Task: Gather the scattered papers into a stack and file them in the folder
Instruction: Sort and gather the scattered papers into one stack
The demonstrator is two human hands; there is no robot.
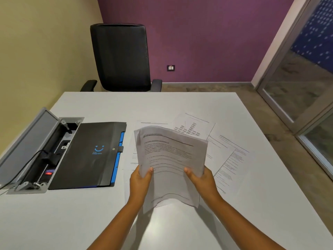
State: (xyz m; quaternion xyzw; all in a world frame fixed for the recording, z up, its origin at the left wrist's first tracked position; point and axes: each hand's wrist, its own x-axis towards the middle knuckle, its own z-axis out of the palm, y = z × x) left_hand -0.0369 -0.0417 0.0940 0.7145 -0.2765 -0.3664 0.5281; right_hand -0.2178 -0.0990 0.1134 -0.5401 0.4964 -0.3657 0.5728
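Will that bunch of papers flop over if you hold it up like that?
Probably a bit. The papers already sag and curl at the bottom edge between the left hand and right hand, so they look floppy. They seem light, since fingertips alone hold them. Loose sheets could slide apart; their edges are not lined up.

folder left of loose papers — chair behind table

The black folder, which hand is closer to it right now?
Left. The left hand grips the held papers' left edge, just right of the black folder. The right hand grips their right edge, farther from it.
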